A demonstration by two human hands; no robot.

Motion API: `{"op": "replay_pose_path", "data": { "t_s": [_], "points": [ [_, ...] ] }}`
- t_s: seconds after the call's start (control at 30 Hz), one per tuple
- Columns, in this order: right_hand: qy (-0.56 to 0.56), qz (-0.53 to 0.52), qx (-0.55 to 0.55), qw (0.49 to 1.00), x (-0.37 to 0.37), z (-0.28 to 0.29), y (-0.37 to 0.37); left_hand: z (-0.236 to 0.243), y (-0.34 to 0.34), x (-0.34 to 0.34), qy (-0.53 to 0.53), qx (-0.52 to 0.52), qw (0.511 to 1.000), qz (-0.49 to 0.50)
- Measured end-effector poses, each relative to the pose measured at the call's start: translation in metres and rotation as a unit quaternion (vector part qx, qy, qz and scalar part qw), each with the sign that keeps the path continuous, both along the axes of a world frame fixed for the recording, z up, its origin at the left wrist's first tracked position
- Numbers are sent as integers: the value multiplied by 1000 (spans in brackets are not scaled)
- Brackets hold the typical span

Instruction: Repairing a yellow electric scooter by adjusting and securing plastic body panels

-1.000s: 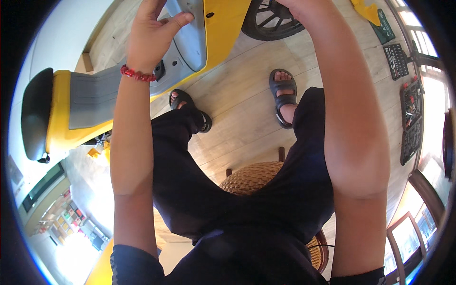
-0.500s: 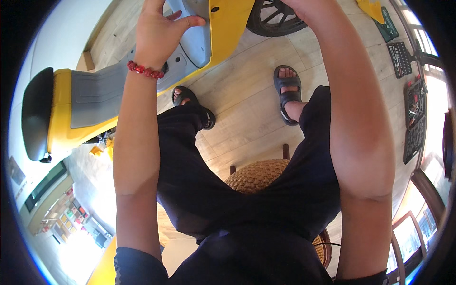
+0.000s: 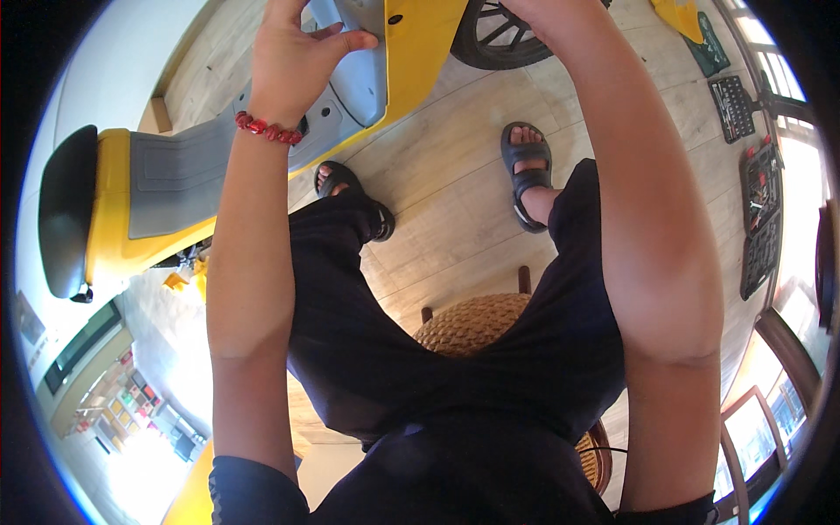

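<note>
My left hand [image 3: 293,57], wearing a red bead bracelet, is at the top of a yellow scooter body [image 3: 420,39], its thumb stretched out over a light grey panel [image 3: 359,87]. Its fingers are apart, though some tips are cut off by the upper edge. My right hand [image 3: 538,16] is raised at the top beside the black spoked front wheel [image 3: 494,52]; its fingers are out of sight, so what it holds cannot be made out. The grey footboard [image 3: 175,184] and black seat [image 3: 66,210] stretch to the left of my left forearm.
I sit on a woven seat [image 3: 468,319], sandalled feet on the wooden floor [image 3: 437,210]. At right lie a yellow part [image 3: 674,17], a green item [image 3: 710,54] and black tool cases [image 3: 731,109] [toolbox]. Yellow pieces [image 3: 179,280] lie behind the scooter at left.
Over the last second my left hand has shifted slightly right, its thumb reaching a little further across the grey panel. My right hand stays high, with little change; the view has shifted slightly.
</note>
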State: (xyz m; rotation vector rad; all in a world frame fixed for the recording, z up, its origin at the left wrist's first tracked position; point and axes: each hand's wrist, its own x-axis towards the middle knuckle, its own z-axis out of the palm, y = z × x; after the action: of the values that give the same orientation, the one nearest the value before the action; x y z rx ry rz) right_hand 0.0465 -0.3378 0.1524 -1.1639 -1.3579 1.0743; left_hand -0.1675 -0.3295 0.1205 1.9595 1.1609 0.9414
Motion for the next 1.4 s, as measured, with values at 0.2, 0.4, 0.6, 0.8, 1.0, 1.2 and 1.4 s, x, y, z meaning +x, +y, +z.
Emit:
{"op": "replay_pose_path", "data": {
  "t_s": [0.2,0.4,0.6,0.8,1.0,1.2,1.4],
  "points": [
    [32,15,-8,999,-3,-1,2,0,-2,0,-1,-5,1000,8],
    [200,122,-22,972,-2,-13,11,4,-3,3,6,-9,1000,20],
    [112,30,-89,989,-2,-11,9,3,-3,0,26,19,999,11],
    [99,51,-62,992,4,-15,11,6,0,1,48,7,999,11],
    [21,65,-51,996,7,-14,15,6,0,-2,39,37,999,-8],
    [31,62,-44,997,9,-10,12,6,0,1,31,50,998,-21],
    [-12,47,-81,996,11,-6,12,15,-2,-8,61,2,998,-22]
  ]
}}
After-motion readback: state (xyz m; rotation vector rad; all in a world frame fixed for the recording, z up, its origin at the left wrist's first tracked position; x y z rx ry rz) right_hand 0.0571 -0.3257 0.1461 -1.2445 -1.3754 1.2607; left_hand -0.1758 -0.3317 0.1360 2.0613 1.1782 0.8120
